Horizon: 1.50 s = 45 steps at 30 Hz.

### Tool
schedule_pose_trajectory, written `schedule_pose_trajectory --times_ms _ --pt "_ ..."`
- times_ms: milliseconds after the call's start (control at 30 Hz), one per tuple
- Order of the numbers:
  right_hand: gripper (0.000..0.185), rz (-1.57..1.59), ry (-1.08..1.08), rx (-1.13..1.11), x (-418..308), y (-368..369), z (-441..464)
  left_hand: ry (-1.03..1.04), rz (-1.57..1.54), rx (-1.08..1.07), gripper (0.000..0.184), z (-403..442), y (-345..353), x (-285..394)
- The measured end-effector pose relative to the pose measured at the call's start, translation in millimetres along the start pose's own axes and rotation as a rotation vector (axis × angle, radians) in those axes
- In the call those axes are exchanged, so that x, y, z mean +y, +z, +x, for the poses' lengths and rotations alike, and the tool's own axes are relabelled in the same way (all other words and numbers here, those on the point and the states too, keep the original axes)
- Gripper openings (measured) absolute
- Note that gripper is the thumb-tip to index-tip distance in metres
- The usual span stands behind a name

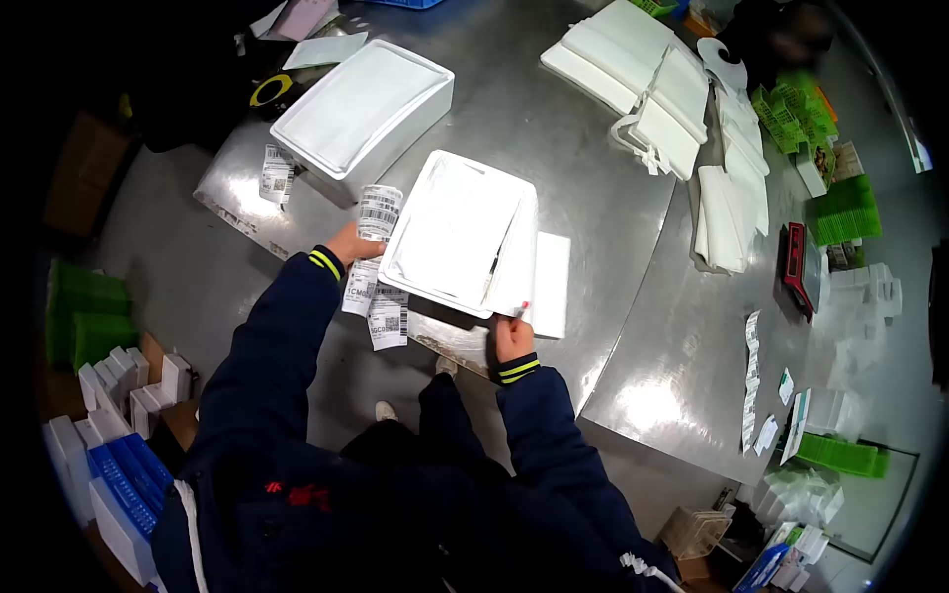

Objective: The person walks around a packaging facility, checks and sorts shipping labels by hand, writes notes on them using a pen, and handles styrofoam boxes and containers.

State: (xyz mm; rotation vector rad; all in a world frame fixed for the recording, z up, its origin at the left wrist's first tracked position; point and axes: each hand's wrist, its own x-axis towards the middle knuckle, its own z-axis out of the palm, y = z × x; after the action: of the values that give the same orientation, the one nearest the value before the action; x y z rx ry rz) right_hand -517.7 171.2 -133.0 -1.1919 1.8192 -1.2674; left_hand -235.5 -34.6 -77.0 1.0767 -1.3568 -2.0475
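Note:
A white box (455,227) with a raised rim stands near the front edge of the metal table. At its left side, my left hand (353,244) is closed on a strip of printed labels (379,211), which hangs past the table edge. My right hand (513,338) is closed at the box's lower right corner, pinching something too small to make out. A flat white piece (552,287) lies at the right of the box. Behind and left stands a larger white box (364,107), with another label strip (277,174) beside it.
White bags (633,74) are stacked at the back right of the metal table (633,356). A red device (797,267) and a long label strip (751,381) lie toward the right edge. Green baskets (847,210) stand beyond. A person (781,40) is at the far right.

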Motion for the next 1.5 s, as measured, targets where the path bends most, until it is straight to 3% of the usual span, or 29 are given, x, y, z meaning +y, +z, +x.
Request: schedule_pose_trajectory --times_ms 33,67,100,133,167,233,267,367,400,500,567,667,700,767,833,900,967,1033,1100,1167,1233,1367,1500 --pt "0.02 0.064 0.061 0.101 7.3 -2.6 -0.6 -0.011 0.021 0.037 0.049 -10.5 5.9 13.4" --pt "0.011 0.419 0.149 0.256 -0.6 -7.8 4.3 0.061 -0.052 0.005 0.054 -16.6 12.6 23.4" --pt "0.007 0.673 0.349 0.274 -0.4 -23.2 11.1 0.068 -0.079 0.022 0.056 -26.7 12.8 32.3" --pt "0.01 0.919 0.419 0.518 -23.3 -28.6 23.7 0.087 -0.055 0.046 0.055 -34.6 8.1 33.7" --pt "0.011 1.063 0.305 0.52 -27.0 -38.2 33.8 0.11 -0.025 0.073 0.055 -42.6 1.9 36.6" --pt "0.022 0.922 0.103 0.13 -36.4 -65.4 45.3 0.126 -0.04 0.12 0.054 -62.7 -5.4 43.4" --pt "0.024 0.497 -0.005 -0.016 -61.3 -69.4 47.4 0.144 -0.067 0.141 0.055 -73.2 -9.6 46.7" --pt "0.045 -0.312 -0.821 -0.189 -161.9 -33.1 77.1 0.174 -0.111 0.17 0.057 -97.8 -19.3 57.1" --pt "0.051 -0.528 -0.805 -0.29 -176.0 -21.1 79.2 0.181 -0.126 0.19 0.059 -105.2 -21.7 58.7" --pt "0.036 -0.885 -0.746 -0.249 -168.3 8.3 80.2 0.216 -0.143 0.191 0.061 -125.0 -29.5 61.1" --pt "0.032 -0.859 -0.668 -0.035 -187.7 11.3 77.5 0.249 -0.153 0.196 0.062 -140.3 -36.9 61.4" --pt "0.032 -0.686 -0.283 -0.005 -193.7 22.9 75.4 0.223 -0.195 0.203 0.061 -166.4 -49.2 55.9" --pt "0.048 -0.743 -0.268 -0.116 -183.4 32.5 76.1 0.217 -0.208 0.203 0.06 -174.7 -52.8 53.4" --pt "0.063 -0.906 -0.381 -0.222 -207.8 56.6 50.5 0.257 -0.211 0.242 0.061 -185.6 -57.4 47.2" --pt "0.066 -1.172 -0.257 -0.329 -217.5 57.4 35.4 0.23 -0.256 0.245 0.062 -200.2 -65.1 45.7" --pt "0.058 -1.148 -0.32 -0.179 -204.3 44.4 29.3 0.238 -0.324 0.241 0.062 -209.0 -78.5 36.5" --pt "0.039 -0.998 -0.238 0.002 -206.3 39.6 32.0 0.204 -0.335 0.272 0.06 -219.3 -80.7 40.4" --pt "0.042 -0.949 -0.016 -0.037 -211.4 50.7 45.4 0.198 -0.365 0.265 0.06 -220.2 -79.4 33.6" --pt "0.058 -0.925 0.126 -0.035 -204.0 75.5 61.2 0.194 -0.384 0.238 0.06 -216.7 -75.3 26.6" --pt "0.057 -0.902 0.088 0.033 -199.1 101.6 66.7 0.183 -0.406 0.237 0.059 -211.4 -66.4 22.5" --pt "0.051 -0.761 0.209 0.013 -192.9 106.2 75.1 0.142 -0.425 0.225 0.058 -209.7 -61.9 20.4" --pt "0.027 -0.348 0.128 -0.032 -138.3 98.6 101.6 0.171 -0.412 0.241 0.053 -209.1 -59.0 10.0" --pt "0.017 -0.169 0.071 -0.056 -148.3 73.1 101.4 0.191 -0.475 0.3 0.052 -209.0 -59.5 5.4"
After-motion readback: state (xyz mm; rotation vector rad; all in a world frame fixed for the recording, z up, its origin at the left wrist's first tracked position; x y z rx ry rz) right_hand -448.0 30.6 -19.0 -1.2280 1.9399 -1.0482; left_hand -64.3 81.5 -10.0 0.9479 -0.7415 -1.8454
